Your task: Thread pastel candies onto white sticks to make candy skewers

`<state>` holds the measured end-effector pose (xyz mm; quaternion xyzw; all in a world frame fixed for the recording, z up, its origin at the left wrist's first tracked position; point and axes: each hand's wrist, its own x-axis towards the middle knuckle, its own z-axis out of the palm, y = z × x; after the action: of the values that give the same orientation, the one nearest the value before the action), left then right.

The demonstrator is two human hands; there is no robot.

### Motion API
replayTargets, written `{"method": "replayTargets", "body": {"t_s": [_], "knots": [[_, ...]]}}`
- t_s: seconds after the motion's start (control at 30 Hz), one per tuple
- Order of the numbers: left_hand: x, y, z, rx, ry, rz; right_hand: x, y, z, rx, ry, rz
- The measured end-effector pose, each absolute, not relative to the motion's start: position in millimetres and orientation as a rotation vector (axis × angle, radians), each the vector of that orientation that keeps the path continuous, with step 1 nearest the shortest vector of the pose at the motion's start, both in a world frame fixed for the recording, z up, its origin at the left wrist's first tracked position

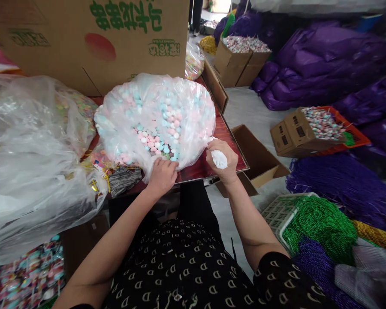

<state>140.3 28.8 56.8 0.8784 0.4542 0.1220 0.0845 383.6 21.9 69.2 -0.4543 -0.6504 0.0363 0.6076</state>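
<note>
A big clear plastic bag [193,107] full of pink, white and pale blue round candies [154,141] rests on the dark red table [199,165]. My left hand [162,176] is at the bag's near edge, its fingers curled over the plastic beside the opening, where the candies show. To the right of the bag, over the table's right edge, my right hand [223,161] is closed round a crumpled white wad [219,159]. Whether that wad is tissue or cloth cannot be made out. A grey striped bundle [124,179] lies left of my left hand.
A large cardboard box [67,47] stands behind the bag. More clear plastic bags [35,171] crowd the left. An open carton [257,159] sits on the floor at right, with purple sacks [334,60], a bead-filled crate [276,216] and a box of wrapped sticks [296,135] beyond.
</note>
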Motion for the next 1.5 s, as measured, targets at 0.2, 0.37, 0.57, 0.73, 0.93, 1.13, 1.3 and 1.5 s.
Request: {"method": "replayTargets", "body": {"t_s": [0.2,0.37,0.57,0.73,0.93,1.13,1.3,1.5], "knots": [[152.5,25.6,58.7,2.7,0.95,0.37,379.5,23.4,82.8,-0.978,-1.26,0.15],[159.5,12.6,52.6,2.722,0.979,0.178,353.2,18.8,112.0,-0.748,-1.09,0.382],[158.2,1.4,53.2,2.661,1.011,0.185,302.4,19.4,103.0,-0.712,-0.939,0.8],[155.7,-3.8,58.6,2.611,1.006,0.197,301.6,36.8,77.4,-0.77,-1.031,0.611],[162.1,-8.7,68.5,2.594,0.981,0.166,351.3,51.9,73.2,-0.945,-1.592,-0.02],[160.8,-5.1,74.4,2.648,1.18,0.29,378.2,57.6,58.3,-0.882,-1.878,-0.163],[150.8,12.2,85.0,2.663,1.428,0.487,375.0,63.7,53.2,-0.931,-2.131,-0.171],[147.2,17.9,67.1,2.71,1.345,0.168,354.1,83.0,58.7,-1.131,-2.484,-0.235]]}}
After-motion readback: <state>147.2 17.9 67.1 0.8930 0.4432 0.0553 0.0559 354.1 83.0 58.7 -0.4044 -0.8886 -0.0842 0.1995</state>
